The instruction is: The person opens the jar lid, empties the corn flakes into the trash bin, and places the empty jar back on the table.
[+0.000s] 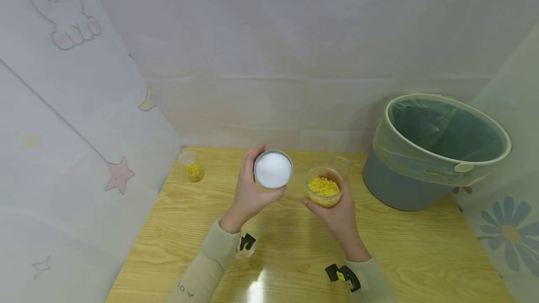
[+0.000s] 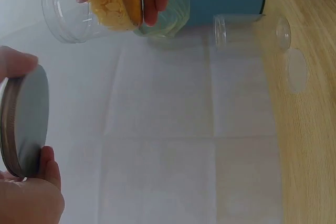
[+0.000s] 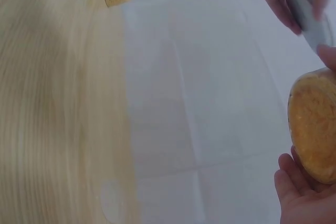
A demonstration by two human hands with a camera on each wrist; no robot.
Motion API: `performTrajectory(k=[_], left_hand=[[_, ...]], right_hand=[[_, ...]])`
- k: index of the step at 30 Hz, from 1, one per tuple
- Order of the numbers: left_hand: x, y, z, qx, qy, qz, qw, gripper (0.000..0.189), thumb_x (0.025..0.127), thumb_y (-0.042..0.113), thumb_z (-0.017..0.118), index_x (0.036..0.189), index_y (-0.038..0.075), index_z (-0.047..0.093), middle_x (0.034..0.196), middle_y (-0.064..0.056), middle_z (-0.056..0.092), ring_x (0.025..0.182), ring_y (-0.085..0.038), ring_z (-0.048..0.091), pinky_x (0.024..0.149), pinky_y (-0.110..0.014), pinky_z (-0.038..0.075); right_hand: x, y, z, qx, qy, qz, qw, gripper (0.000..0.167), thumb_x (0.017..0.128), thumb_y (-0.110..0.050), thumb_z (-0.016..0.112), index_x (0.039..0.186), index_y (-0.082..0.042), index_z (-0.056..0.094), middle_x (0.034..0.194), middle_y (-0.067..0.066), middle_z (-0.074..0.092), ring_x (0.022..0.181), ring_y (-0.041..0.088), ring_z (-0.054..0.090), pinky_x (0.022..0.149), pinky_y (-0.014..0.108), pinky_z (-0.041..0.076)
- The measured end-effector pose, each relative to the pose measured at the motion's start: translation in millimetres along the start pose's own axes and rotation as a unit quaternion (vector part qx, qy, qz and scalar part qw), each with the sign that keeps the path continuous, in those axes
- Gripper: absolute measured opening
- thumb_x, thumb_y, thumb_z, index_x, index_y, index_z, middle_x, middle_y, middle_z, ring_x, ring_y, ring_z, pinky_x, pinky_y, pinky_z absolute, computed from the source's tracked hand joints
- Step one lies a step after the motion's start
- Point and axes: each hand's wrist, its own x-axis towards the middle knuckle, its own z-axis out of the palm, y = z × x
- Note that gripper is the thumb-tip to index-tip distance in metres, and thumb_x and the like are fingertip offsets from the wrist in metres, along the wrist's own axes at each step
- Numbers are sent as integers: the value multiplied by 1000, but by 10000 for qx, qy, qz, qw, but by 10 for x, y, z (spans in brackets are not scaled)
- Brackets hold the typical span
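In the head view my left hand [image 1: 248, 193] grips a round silver screw lid [image 1: 273, 169] by its edge, the pale flat face toward the camera. To its right, my right hand [image 1: 338, 214] holds an uncovered clear plastic jar [image 1: 309, 195], fingers and thumb around its side. Small yellow flakes [image 1: 323, 186] fill its lower part. Lid and jar are apart, both held above the table. The left wrist view shows the lid [image 2: 32, 121] from the side and the jar [image 2: 63, 11] tilted. From the right wrist, the jar's yellow-filled bottom [image 3: 315, 124] shows.
A small clear jar [image 1: 194, 172] with yellow bits stands at the back left of the wooden table [image 1: 404, 256]. Behind my right hand is another clear jar [image 1: 340, 163]. Clear discs [image 2: 297, 71] lie near it. A lined grey bin [image 1: 400, 181] stands right.
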Motion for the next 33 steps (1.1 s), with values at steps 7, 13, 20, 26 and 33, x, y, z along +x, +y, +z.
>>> performTrajectory(k=[7,13,20,26,33], left_hand=[[-27,-81,-4,184,33,-211,9996,100,68,-4,86,152,14,36,150,-5,38,132,-25,44,100,-53,46],[-36,-111,-12,328,90,-170,9993,101,67,-2,87,154,15,37,148,-8,38,132,-27,43,99,-55,46],[-59,-123,-21,216,228,-275,9991,106,68,-8,87,155,13,30,150,-10,38,135,-28,43,104,-54,43],[-47,-5,-19,364,308,-244,9986,100,63,-17,85,149,-4,34,145,-24,41,129,-40,46,99,-61,44],[-20,229,-29,509,335,-43,9981,93,63,-15,82,144,-4,40,138,-26,41,126,-40,46,97,-61,45]], right_hand=[[70,52,-209,-195,428,-100,9988,86,69,9,90,141,6,42,132,21,54,122,23,50,102,21,38],[139,-13,-448,-528,844,-316,9945,87,68,13,88,140,10,41,133,25,51,122,23,49,101,21,37],[245,223,-854,-429,1466,-421,9874,95,68,14,87,146,-7,37,130,13,54,120,16,50,100,21,39],[299,158,-1171,-517,2068,-763,9740,94,65,13,88,143,-8,41,127,6,58,121,20,51,102,25,38],[347,-13,-1463,-284,2479,-1208,9608,86,60,20,84,135,4,45,126,17,57,118,27,56,99,26,43]])
